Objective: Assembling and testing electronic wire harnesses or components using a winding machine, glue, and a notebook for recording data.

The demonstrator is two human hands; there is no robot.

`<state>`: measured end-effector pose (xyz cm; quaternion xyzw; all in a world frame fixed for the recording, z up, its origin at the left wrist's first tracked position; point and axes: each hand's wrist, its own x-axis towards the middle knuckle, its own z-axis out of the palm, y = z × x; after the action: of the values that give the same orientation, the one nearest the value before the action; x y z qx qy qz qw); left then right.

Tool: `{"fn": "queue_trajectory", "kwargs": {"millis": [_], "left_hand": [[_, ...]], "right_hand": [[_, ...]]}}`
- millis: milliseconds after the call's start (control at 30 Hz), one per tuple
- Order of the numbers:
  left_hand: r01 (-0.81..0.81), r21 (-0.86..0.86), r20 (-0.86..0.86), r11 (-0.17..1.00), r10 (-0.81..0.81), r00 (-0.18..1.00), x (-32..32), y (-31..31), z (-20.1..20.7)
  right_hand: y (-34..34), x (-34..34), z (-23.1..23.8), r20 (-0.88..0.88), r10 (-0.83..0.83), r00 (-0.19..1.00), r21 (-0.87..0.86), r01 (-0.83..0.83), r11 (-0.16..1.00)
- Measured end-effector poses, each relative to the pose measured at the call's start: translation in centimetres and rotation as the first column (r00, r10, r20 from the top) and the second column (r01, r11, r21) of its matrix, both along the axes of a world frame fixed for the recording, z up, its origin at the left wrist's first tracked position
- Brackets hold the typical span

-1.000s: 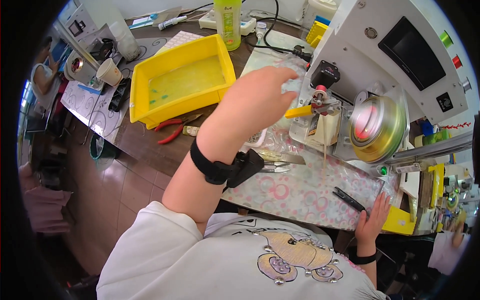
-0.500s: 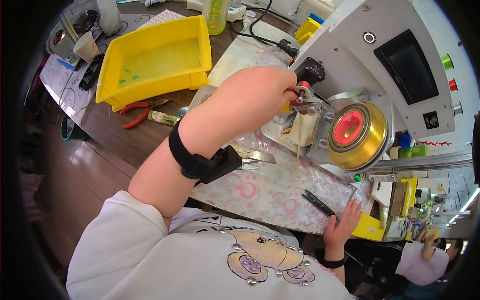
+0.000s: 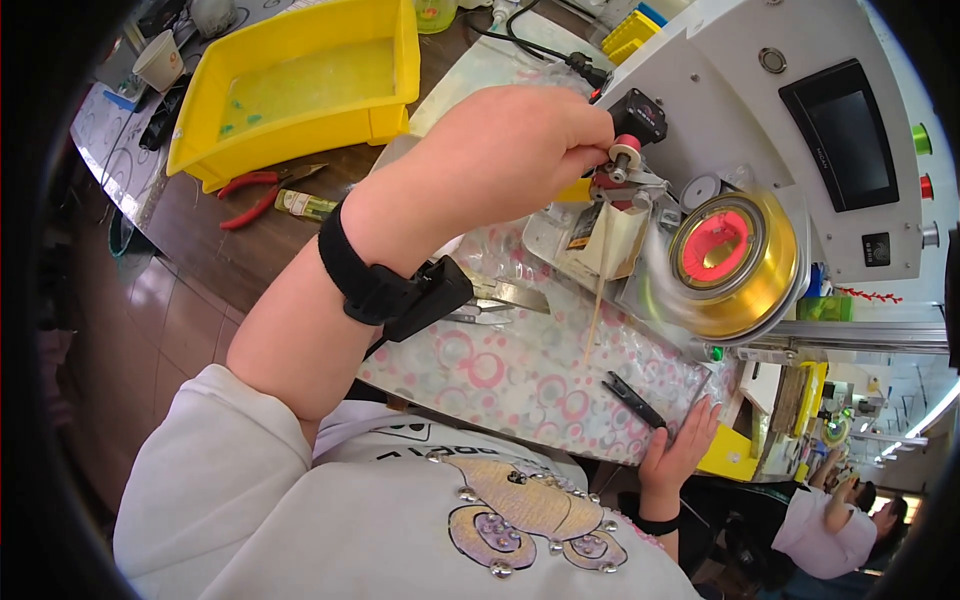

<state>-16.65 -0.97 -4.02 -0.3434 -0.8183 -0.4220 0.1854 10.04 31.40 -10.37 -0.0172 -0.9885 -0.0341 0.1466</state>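
My left hand (image 3: 550, 140) reaches up to a white machine (image 3: 730, 90). Its thumb and fingers are pinched together beside a small red-and-white roller (image 3: 626, 148) on a black motor (image 3: 640, 115); what they hold, if anything, is hidden. Right of that roller sits a large gold spool (image 3: 755, 265) with a red core, its outer rim blurred. My right hand (image 3: 680, 450) lies flat, palm down, at the front edge of the patterned table cover (image 3: 500, 375). A black tweezer-like tool (image 3: 635, 400) rests close to its thumb. A thin wooden stick (image 3: 597, 320) slants below the roller.
An open yellow bin (image 3: 395, 115) stands at the far left, with red-handled pliers (image 3: 255, 195) in front of it. Metal scissors (image 3: 510, 292) lie by my left wrist's black device (image 3: 430, 300). A dark screen (image 3: 845, 140) faces the table. Another person (image 3: 825, 530) sits at far right.
The gold spool's rim was sharp before and is blurred now, as if turning. My left hand stays pinched at the roller. The view has shifted slightly; my right hand still lies flat.
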Motion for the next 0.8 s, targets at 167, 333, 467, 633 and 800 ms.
{"fn": "queue_trajectory", "kwargs": {"millis": [167,333,467,633,800], "left_hand": [[-0.07,0.118,-0.031,0.991,0.074,0.997,0.3,0.6,-0.4],[-0.115,0.038,-0.044,0.993,0.116,0.992,0.8,0.9,-0.3],[-0.149,0.021,-0.057,0.989,0.15,0.987,0.9,1.1,-0.4],[-0.17,0.003,-0.121,0.985,0.169,0.978,1.1,1.0,-0.4],[-0.16,0.013,-0.158,0.987,0.16,0.974,1.0,1.0,-0.4]], "right_hand": [[-0.1,-0.1,0.1,-0.007,0.012,1.0,-0.015,-0.012,1.0],[0.3,0.0,0.2,0.031,0.006,1.0,0.049,-0.007,0.999],[0.2,0.0,-0.1,-0.02,0.005,1.0,-0.019,-0.005,1.0],[0.2,-0.1,0.0,-0.031,0.035,0.999,-0.006,-0.036,0.999],[0.2,0.0,0.1,-0.034,0.034,0.999,-0.005,-0.034,0.999]]}}
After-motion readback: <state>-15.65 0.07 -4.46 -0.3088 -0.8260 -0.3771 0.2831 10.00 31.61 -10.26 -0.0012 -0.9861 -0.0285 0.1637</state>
